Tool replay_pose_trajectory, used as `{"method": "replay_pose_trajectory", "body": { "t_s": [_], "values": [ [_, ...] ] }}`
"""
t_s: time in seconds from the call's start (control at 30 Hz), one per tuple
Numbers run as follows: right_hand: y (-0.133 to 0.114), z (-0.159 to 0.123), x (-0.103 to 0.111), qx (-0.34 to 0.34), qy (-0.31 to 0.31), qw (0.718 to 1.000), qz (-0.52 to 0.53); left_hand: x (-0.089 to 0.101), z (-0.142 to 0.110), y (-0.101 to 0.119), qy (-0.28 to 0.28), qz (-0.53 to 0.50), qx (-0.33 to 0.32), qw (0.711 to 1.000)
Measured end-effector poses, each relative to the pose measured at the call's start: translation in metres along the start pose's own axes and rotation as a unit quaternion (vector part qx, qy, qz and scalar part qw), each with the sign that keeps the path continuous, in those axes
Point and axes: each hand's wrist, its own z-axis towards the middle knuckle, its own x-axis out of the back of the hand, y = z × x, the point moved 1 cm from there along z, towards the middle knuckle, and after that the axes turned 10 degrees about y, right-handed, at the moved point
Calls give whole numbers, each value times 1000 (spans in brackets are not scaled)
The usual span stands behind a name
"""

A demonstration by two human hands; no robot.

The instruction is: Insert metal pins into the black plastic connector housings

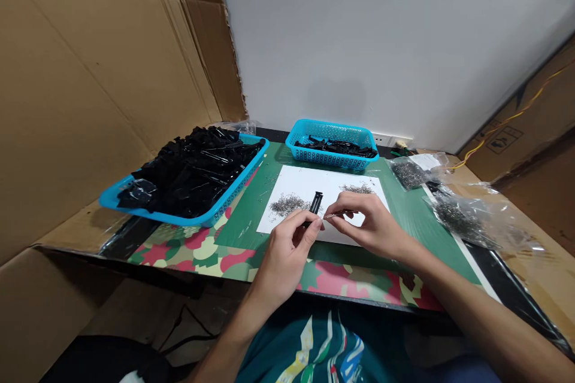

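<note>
My left hand (287,245) is closed on a small black plastic part (315,201), holding it upright over a white sheet (296,182). My right hand (366,221) is pinched on thin metal tweezers (335,214) whose tip points left at the black part. The two hands nearly touch. A pile of tiny metal springs (287,203) lies on the sheet left of the part, and a smaller pile of springs (357,189) lies behind my right hand.
A big blue basket (224,200) heaped with black parts stands at the left. A smaller blue basket (332,131) with a few black parts stands at the back. Plastic bags of springs (458,215) lie at the right. Cardboard walls (90,84) enclose the left side.
</note>
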Motion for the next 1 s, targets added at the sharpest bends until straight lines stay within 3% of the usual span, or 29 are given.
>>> {"method": "replay_pose_trajectory", "body": {
  "t_s": [0.2,0.53,0.83,1.0],
  "values": [
    [1,-1,0,6,9,1000,5,-1,0,-1,2,-10,-4,1000],
    [1,-1,-1,-51,-3,998,42,-1,-1,1,-5,33,-8,999],
    [-4,-5,-8,111,147,980,-69,0,-5,1,14,-41,0,999],
    [-2,-8,-11,104,121,986,-58,-2,-10,2,-4,-81,15,997]
  ]
}}
